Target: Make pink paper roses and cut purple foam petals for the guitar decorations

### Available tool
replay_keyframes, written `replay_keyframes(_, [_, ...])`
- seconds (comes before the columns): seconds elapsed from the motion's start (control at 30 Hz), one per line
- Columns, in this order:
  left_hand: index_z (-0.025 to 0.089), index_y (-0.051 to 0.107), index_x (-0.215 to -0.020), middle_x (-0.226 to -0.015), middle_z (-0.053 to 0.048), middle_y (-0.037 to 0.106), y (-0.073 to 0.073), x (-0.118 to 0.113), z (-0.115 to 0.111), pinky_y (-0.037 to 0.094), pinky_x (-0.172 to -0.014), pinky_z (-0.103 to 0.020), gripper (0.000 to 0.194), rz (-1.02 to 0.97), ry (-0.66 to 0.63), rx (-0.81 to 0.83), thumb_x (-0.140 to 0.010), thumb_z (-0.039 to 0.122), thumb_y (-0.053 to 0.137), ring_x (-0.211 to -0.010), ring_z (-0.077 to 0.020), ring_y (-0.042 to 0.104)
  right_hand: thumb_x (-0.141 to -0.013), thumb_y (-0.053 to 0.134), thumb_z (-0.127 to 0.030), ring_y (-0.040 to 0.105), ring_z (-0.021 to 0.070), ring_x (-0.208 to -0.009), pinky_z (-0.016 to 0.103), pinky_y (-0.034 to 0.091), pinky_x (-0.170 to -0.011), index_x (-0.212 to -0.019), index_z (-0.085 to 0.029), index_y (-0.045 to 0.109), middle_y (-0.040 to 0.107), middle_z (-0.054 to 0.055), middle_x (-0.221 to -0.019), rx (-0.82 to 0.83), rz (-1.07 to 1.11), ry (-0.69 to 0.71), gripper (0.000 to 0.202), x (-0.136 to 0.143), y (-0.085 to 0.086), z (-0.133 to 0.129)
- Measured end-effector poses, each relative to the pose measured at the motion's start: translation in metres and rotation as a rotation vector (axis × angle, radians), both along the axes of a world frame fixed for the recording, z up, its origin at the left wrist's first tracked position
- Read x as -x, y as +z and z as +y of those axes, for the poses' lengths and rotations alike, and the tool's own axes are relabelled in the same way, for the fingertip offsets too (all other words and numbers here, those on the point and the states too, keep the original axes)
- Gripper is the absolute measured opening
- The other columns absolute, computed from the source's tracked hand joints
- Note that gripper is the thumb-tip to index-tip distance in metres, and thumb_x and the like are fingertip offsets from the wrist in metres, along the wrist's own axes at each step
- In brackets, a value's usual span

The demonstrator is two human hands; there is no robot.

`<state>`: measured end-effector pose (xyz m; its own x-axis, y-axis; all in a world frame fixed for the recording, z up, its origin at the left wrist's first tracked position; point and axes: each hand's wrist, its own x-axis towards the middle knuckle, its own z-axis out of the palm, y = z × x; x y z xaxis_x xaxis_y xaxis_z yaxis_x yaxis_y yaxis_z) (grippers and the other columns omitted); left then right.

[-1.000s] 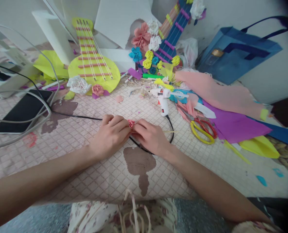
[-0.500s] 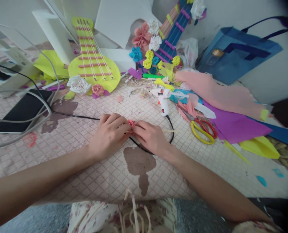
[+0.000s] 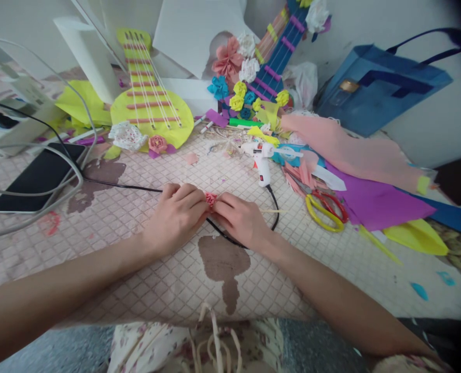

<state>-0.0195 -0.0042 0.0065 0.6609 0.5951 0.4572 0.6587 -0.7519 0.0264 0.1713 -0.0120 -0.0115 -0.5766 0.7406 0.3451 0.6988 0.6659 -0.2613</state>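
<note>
Between my two hands is a small pink paper flower [image 3: 210,199], mostly covered by fingers. My left hand [image 3: 181,210] pinches it from the left side, and my right hand [image 3: 238,215] grips it from the right with fingers bent. A thin pale stick [image 3: 271,211] pokes out beyond my right hand; whether that hand holds it, I cannot tell. The black cord [image 3: 230,239] of the white glue gun [image 3: 262,158] passes under both hands. Just behind my right hand, the glue gun lies on the quilted tablecloth [image 3: 144,290].
Scissors [image 3: 325,210] with red and yellow handles lie right, beside purple paper [image 3: 378,202] and pink paper [image 3: 354,142]. A yellow paper guitar [image 3: 152,111] leans at the back, a blue one [image 3: 277,57] farther right. A blue bag [image 3: 378,88] stands back right, a black tablet [image 3: 36,178] left.
Both hands stay in nearly the same place around the pink flower. The fingers have shifted slightly, so a bit more of the flower shows between them.
</note>
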Motion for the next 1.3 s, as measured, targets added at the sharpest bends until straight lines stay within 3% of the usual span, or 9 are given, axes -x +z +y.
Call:
replay_keyframes(0.3, [0.019, 0.06, -0.083, -0.086, -0.004, 0.066, -0.001, 0.0002, 0.0015, 0.036, -0.072, -0.038, 0.009, -0.052, 0.036, 0.006, -0.089, 0.026, 0.058, -0.086, -0.0227, 0.055, -0.098, 0.042, -0.029, 0.058, 0.0132, -0.08, 0.024, 0.04, -0.06, -0.096, -0.018, 0.062, 0.063, 0.004, -0.096, -0.006, -0.017, -0.007, 0.023, 0.0, 0.005, -0.0003])
replay_keyframes(0.53, [0.019, 0.062, -0.082, -0.084, -0.004, 0.066, -0.0036, 0.002, 0.003, 0.036, -0.072, -0.038, 0.014, -0.046, 0.026, 0.0, -0.091, 0.026, 0.055, -0.085, -0.0217, 0.055, -0.099, 0.039, -0.024, 0.057, 0.0131, -0.076, 0.025, 0.041, -0.06, -0.093, -0.017, 0.061, 0.063, 0.004, -0.089, -0.03, -0.021, -0.019, 0.024, -0.0007, 0.0046, 0.0001])
replay_keyframes(0.7, [0.017, 0.062, -0.081, -0.084, -0.004, 0.066, -0.0034, 0.002, 0.0029, 0.037, -0.073, -0.038, 0.014, -0.034, 0.022, 0.001, -0.091, 0.023, 0.055, -0.086, -0.0218, 0.056, -0.098, 0.042, -0.031, 0.058, 0.0135, -0.08, 0.025, 0.039, -0.056, -0.098, -0.018, 0.059, 0.062, 0.004, -0.093, -0.045, 0.046, -0.057, 0.021, -0.0001, 0.0007, -0.0001])
replay_keyframes(1.1, [0.018, 0.061, -0.081, -0.085, -0.003, 0.066, -0.0065, -0.0001, 0.0038, 0.036, -0.071, -0.038, 0.013, -0.045, 0.034, -0.044, -0.09, 0.027, 0.057, -0.085, -0.022, 0.055, -0.099, 0.039, -0.024, 0.057, 0.0133, -0.073, 0.026, 0.038, -0.058, -0.091, -0.016, 0.061, 0.062, 0.002, -0.086, -0.093, -0.054, -0.03, 0.025, 0.0003, 0.0047, 0.0005])
replay_keyframes(1.3, [0.017, 0.061, -0.081, -0.083, -0.003, 0.065, -0.0075, 0.0003, 0.0044, 0.036, -0.071, -0.037, 0.013, -0.049, 0.01, -0.049, -0.091, 0.023, 0.055, -0.084, -0.0212, 0.056, -0.098, 0.041, -0.024, 0.056, 0.0144, -0.076, 0.026, 0.041, -0.059, -0.095, -0.016, 0.058, 0.059, 0.004, -0.09, -0.018, -0.025, -0.041, 0.019, -0.0011, 0.0003, 0.0007])
